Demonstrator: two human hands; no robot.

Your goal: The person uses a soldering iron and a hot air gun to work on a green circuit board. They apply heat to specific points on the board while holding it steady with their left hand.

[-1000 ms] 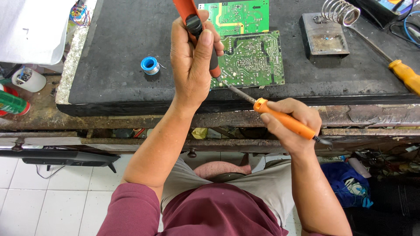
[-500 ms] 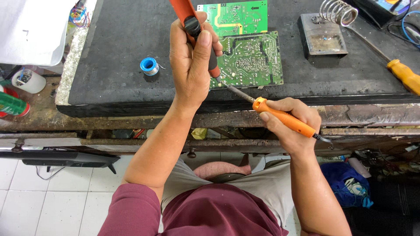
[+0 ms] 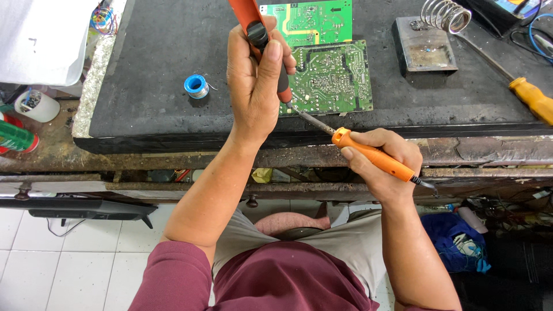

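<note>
Board [image 3: 331, 80] lies flat on mat; left hand [image 3: 253, 86] gripping pump [image 3: 256, 34] over its near-left corner, right hand [image 3: 380, 161] holding iron [image 3: 368, 154], tip at same corner. Risk imo: tip slips, bridges joints w/ solder.

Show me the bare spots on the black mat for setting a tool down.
Free: the mat left of the solder spool, and between the boards and the iron stand. Crowded: around both hands, left and right.
</note>
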